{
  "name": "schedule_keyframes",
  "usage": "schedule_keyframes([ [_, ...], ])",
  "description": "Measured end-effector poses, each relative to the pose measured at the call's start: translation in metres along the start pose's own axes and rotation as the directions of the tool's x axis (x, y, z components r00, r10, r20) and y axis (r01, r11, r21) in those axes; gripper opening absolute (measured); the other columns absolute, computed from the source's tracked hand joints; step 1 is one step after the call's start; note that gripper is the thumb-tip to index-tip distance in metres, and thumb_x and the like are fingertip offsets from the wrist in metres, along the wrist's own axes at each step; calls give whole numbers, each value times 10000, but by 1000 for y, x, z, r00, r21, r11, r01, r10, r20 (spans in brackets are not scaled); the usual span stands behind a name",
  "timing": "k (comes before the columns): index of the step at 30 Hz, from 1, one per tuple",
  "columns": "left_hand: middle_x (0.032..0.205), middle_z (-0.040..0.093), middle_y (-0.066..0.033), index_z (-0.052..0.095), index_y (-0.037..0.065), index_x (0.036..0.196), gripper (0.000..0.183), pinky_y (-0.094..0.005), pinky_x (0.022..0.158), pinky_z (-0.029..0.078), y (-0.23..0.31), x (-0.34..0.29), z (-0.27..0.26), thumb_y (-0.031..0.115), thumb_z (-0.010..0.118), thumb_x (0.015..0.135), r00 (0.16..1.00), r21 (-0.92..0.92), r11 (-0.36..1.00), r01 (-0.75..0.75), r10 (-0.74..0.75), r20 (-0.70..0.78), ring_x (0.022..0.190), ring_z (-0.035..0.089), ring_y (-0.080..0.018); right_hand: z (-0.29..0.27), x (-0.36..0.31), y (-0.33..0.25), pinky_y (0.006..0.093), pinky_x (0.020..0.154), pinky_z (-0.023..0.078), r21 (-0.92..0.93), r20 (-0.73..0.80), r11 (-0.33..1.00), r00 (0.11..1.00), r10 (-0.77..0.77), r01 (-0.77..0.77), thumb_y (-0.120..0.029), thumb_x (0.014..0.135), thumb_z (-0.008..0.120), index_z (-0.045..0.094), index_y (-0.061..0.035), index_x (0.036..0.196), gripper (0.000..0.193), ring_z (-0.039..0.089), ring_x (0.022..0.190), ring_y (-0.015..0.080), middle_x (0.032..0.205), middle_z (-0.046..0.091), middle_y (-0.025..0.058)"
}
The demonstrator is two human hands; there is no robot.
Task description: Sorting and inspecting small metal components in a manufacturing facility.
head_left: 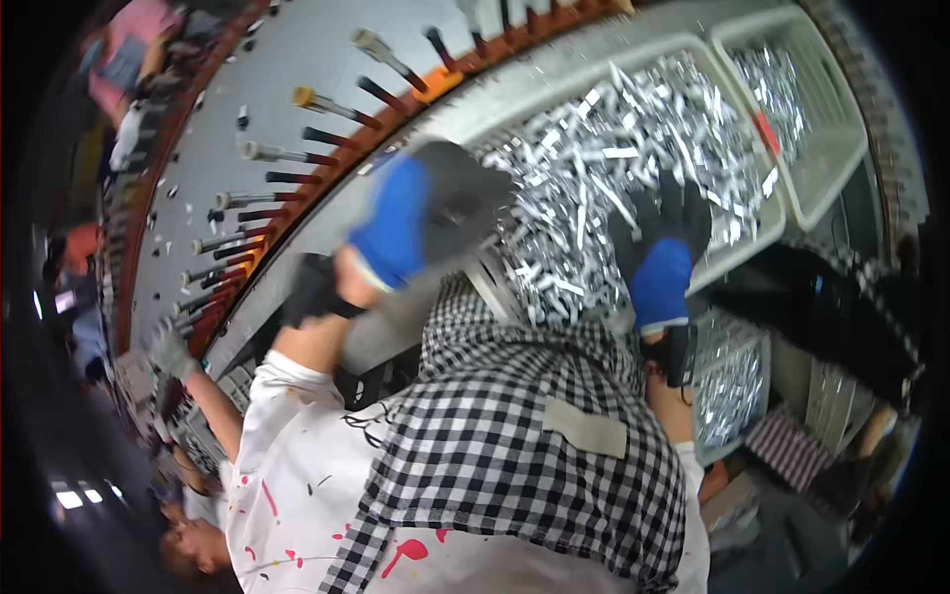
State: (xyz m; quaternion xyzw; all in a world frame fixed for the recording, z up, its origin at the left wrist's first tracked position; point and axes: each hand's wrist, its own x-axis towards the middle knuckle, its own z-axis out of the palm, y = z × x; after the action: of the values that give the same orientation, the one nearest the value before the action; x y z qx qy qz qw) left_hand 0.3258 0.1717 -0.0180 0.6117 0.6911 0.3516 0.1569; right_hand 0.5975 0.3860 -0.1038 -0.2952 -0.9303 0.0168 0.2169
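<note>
A light plastic bin [780,188] full of small, shiny, silvery metal strips [594,158] lies in front of me. My right hand [665,233], in a black and blue glove, is down among the strips at the bin's right side. Its dark fingers look spread over the pieces, and I see nothing gripped in them. My left hand [435,203], in a blue and dark grey glove, is beside the bin's left end. Motion smears its fingers, so whether it holds a strip cannot be told.
A curved brown rail [287,223] with several dark-handled, rod-like tools [282,153] runs along a grey table [307,59]. A second bin [831,129] of strips stands at the far right. A lower bin [727,391] sits by my right forearm. A co-worker's gloved hand [170,351] is at left.
</note>
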Motion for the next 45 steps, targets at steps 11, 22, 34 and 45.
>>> schedule_keyframes([
  [11, 1258, 778, -173, 687, -4, 1464, 471, -338, 940, 566, -91, 119, -20, 318, 653, 1122, 640, -163, 986, 18, -137, -756, 1074, 719, -198, 26, -1, 7, 639, 1235, 343, -76, 106, 997, 994, 28, -20, -383, 924, 782, 866, -181, 1063, 260, 503, 1486, 447, 1485, 673, 136],
  [22, 1367, 746, -174, 647, 8, 1520, 482, -345, 1028, 545, -84, 187, 53, 249, 684, 1104, 877, -358, 930, -79, -106, -469, 1166, 696, -203, -13, -17, -4, 508, 940, 599, 230, -245, 964, 951, 190, -134, -150, 886, 875, 778, -81, 1028, 186, 719, 1126, 419, 1280, 730, 207],
  [34, 1357, 750, -215, 594, -40, 1529, 615, -433, 1094, 505, -225, 335, -19, 359, 698, 1073, 878, -607, 789, -95, -221, -426, 1198, 712, -316, -44, -58, 11, 290, 813, 581, 753, 291, 216, 610, 737, -621, -176, 1057, 767, 737, 42, 1322, 345, 746, 949, 140, 1070, 806, 101],
  [45, 957, 774, -55, 777, -21, 1227, 442, -308, 777, 525, -55, 162, -11, 384, 625, 1138, 855, -488, 869, -87, -186, -485, 769, 647, -132, -43, -28, 10, 283, 800, 566, 676, 120, 496, 746, 655, -545, -109, 1007, 819, 752, 26, 1314, 343, 702, 941, 128, 1082, 783, 69],
])
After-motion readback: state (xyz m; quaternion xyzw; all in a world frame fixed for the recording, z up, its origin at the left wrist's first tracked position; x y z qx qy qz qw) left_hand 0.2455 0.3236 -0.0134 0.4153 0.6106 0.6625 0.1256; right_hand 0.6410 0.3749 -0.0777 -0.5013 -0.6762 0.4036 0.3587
